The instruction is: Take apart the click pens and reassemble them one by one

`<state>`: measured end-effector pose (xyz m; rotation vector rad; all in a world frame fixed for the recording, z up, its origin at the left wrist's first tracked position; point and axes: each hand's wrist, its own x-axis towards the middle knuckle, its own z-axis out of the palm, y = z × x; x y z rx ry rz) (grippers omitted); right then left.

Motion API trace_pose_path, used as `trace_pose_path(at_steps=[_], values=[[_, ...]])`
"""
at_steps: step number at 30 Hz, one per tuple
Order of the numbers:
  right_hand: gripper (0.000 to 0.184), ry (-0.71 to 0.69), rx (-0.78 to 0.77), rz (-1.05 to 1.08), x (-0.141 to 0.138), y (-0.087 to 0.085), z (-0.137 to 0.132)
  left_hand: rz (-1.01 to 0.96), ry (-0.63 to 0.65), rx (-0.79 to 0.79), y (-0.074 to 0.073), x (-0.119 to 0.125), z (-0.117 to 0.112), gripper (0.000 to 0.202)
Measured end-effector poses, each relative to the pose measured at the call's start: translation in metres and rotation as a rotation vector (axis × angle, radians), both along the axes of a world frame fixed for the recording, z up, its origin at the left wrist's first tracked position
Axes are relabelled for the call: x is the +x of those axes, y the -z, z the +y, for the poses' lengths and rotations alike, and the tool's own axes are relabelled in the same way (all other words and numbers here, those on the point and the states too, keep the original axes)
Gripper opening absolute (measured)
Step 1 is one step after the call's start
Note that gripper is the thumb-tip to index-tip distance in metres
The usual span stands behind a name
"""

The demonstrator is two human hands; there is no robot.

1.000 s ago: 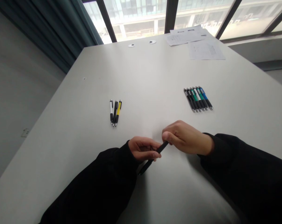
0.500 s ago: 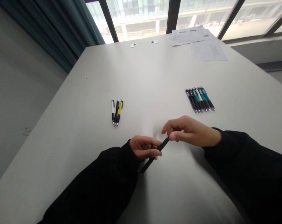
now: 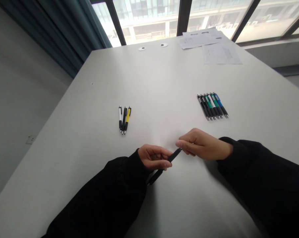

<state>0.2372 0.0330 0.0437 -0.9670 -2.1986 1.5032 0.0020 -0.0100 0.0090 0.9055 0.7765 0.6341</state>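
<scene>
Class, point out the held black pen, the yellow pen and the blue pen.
Held black pen (image 3: pixel 175 154): head view, its exposed upper part.
Yellow pen (image 3: pixel 128 117): head view, its barrel.
Blue pen (image 3: pixel 219 101): head view, its barrel.

Up front, a pen (image 3: pixel 176 153) sits in the left hand (image 3: pixel 151 155), far end by the right hand (image 3: pixel 205 145). Behind them on the table (image 3: pixel 151 89), three pens (image 3: pixel 124 120) left, a pen row (image 3: pixel 212 105) right; beyond, papers (image 3: pixel 222 54) far right, then the window (image 3: pixel 149 19).

By one camera worn on the head, the desk (image 3: pixel 149 82) is seen from above, forward and down. The left hand (image 3: pixel 151 158) and the right hand (image 3: pixel 202 144) are shown near; the window (image 3: pixel 149 19) is shown far.
</scene>
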Motion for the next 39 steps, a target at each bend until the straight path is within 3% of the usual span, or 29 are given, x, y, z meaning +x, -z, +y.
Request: trace_pose_path(at_steps=[2,6,11,16,19,22,25,27,29,32,39], values=[[0.053,0.009,-0.028,0.022,0.0,0.0,0.0,0.0,0.0,0.0,0.0,0.0,0.0,0.035],[0.038,-0.023,0.019,0.058,0.0,0.001,-0.001,-0.008,0.014,0.001,-0.002,0.0,0.002,0.034],[0.05,-0.043,0.037,-0.024,-0.005,0.005,-0.005,-0.056,0.022,-0.005,0.003,0.003,0.0,0.038],[0.053,0.03,-0.091,-0.033,-0.007,0.003,-0.008,-0.043,0.063,0.21,0.01,0.001,0.007,0.038],[0.053,0.186,-0.064,-0.018,-0.003,-0.003,-0.008,0.244,0.089,0.557,-0.013,-0.015,0.025,0.034],[0.052,0.399,0.01,0.078,0.001,-0.009,-0.012,0.46,0.026,0.894,-0.056,-0.029,0.047,0.023],[0.041,0.399,0.006,0.238,-0.003,-0.017,-0.024,0.428,-0.361,1.03,-0.094,-0.022,0.06,0.023],[0.033,0.272,-0.013,0.305,-0.009,-0.025,-0.034,0.239,-0.475,1.022,-0.111,-0.006,0.061,0.036],[0.028,0.176,0.024,0.291,-0.014,-0.034,-0.044,0.126,-0.475,1.003,-0.12,0.013,0.058,0.04],[0.022,0.133,0.115,0.247,-0.018,-0.046,-0.053,0.08,-0.375,0.984,-0.126,0.034,0.051,0.035],[0.022,0.114,0.198,0.239,-0.018,-0.049,-0.05,0.019,-0.322,0.944,-0.126,0.035,0.044,0.032]])
